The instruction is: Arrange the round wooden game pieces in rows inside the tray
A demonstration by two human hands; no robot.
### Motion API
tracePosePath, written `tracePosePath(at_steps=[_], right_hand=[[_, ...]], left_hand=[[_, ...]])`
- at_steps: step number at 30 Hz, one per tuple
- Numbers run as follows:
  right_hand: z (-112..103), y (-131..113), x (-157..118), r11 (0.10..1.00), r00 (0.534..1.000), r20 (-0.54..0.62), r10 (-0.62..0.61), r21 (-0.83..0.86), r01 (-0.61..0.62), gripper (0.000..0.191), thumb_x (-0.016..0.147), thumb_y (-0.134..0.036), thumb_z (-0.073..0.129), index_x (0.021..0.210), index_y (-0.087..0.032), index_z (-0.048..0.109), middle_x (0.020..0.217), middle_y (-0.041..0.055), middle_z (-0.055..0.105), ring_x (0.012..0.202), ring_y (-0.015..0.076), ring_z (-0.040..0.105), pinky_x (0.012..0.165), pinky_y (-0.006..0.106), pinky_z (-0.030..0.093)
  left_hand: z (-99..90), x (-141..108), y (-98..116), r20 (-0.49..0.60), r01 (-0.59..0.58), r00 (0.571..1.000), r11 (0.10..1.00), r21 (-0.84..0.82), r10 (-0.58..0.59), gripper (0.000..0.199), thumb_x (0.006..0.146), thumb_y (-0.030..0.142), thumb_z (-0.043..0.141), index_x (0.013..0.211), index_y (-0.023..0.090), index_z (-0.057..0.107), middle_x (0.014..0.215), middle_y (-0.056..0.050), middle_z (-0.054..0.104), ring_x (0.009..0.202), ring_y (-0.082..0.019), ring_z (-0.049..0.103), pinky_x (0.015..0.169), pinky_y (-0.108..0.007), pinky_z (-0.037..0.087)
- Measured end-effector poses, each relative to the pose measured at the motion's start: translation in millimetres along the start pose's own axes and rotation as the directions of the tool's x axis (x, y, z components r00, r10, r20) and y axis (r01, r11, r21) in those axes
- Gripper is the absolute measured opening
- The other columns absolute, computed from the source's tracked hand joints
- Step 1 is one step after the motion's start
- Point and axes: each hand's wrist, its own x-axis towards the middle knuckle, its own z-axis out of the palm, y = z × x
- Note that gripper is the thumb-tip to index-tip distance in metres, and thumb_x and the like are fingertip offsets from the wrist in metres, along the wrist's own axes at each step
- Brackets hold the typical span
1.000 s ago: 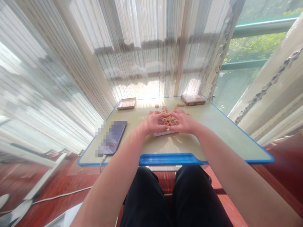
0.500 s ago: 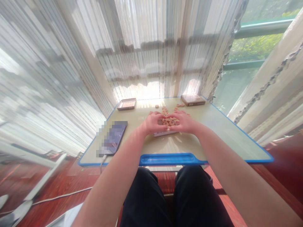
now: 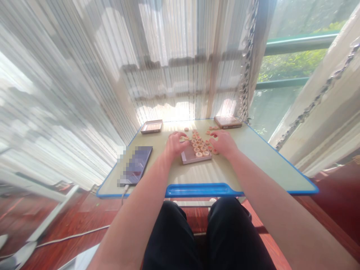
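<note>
A shallow tray (image 3: pixel 188 154) lies at the middle of the table, with several round wooden pieces (image 3: pixel 199 145) marked with characters in its right part. More of these pieces are scattered behind the tray and to its right. At the tray's left back side, my left hand (image 3: pixel 176 144) is open with curved fingers, close to a loose piece (image 3: pixel 186 138). On the other side my right hand (image 3: pixel 223 142) is open too, beside loose pieces (image 3: pixel 215 151) at the tray's right edge. Neither hand visibly holds a piece.
The pale table (image 3: pixel 264 165) has a blue edge. A tablet-like device (image 3: pixel 137 165) with a cable lies at the left. An open box lid or tray (image 3: pixel 152 126) stands at the back left, a flat box (image 3: pixel 227 122) at the back right. Curtains hang behind.
My hands have moved apart, left and right, from around the pieces over the tray. The tray and the pieces in it now show. The camera view has shifted slightly.
</note>
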Motion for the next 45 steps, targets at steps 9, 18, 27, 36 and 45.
tracePosePath(at_steps=[9, 18, 27, 36, 45], right_hand=[[-0.4, -5.7, -4.0, 0.980, 0.981, -0.051, -0.185, 0.066, 0.188, 0.023, 0.076, -0.026, 0.059, 0.094, -0.017, 0.071, 0.100, 0.0095, 0.068, 0.105, 0.0263, 0.057, 0.099, 0.040, 0.039], [-10.7, -21.0, -12.1, 0.925, 0.929, 0.059, -0.365, 0.132, 0.355, 0.025, 0.074, -0.032, 0.065, 0.095, -0.019, 0.071, 0.087, 0.0064, 0.067, 0.094, 0.0250, 0.057, 0.092, 0.038, 0.042], [-24.5, -27.4, -19.8, 0.918, 0.882, 0.256, -0.396, 0.130, 0.375, 0.026, 0.070, -0.040, 0.073, 0.088, -0.021, 0.071, 0.085, 0.0058, 0.065, 0.093, 0.0250, 0.056, 0.090, 0.038, 0.042], [-16.9, -20.9, -14.0, 0.956, 0.936, 0.194, -0.295, 0.061, 0.289, 0.019, 0.075, -0.029, 0.063, 0.090, -0.020, 0.071, 0.091, 0.0058, 0.067, 0.097, 0.0239, 0.056, 0.094, 0.036, 0.041], [-2.6, 3.9, -0.6, 0.974, 0.952, 0.277, 0.130, -0.216, -0.070, 0.051, 0.092, -0.036, 0.037, 0.139, -0.019, 0.050, 0.146, 0.0103, 0.045, 0.134, 0.0295, 0.036, 0.109, 0.042, 0.030]], left_hand=[[0.5, -2.2, -1.4, 0.043, -0.013, 0.999, 1.000, 0.014, 0.012, 0.027, 0.071, 0.032, 0.065, 0.094, 0.019, 0.072, 0.099, -0.006, 0.070, 0.099, -0.022, 0.064, 0.095, -0.035, 0.050], [-3.1, -2.3, 8.7, 0.105, -0.109, 0.989, 0.994, 0.030, 0.105, 0.027, 0.070, 0.043, 0.072, 0.084, 0.020, 0.072, 0.097, -0.007, 0.069, 0.099, -0.023, 0.063, 0.100, -0.038, 0.046], [-9.2, -6.3, 16.4, 0.224, -0.204, 0.958, 0.976, 0.078, 0.182, 0.030, 0.066, 0.044, 0.074, 0.084, 0.020, 0.070, 0.106, -0.007, 0.065, 0.104, -0.024, 0.059, 0.105, -0.039, 0.040], [-4.7, -4.5, 13.1, 0.176, -0.144, 0.975, 0.988, 0.047, 0.134, 0.027, 0.069, 0.044, 0.070, 0.079, 0.019, 0.066, 0.086, -0.005, 0.065, 0.091, -0.022, 0.061, 0.094, -0.037, 0.047], [-2.3, 5.6, -8.4, -0.044, 0.099, 0.994, 0.993, 0.071, -0.096, 0.020, 0.084, 0.027, 0.054, 0.097, 0.016, 0.064, 0.105, -0.014, 0.068, 0.106, -0.028, 0.061, 0.099, -0.042, 0.045]])
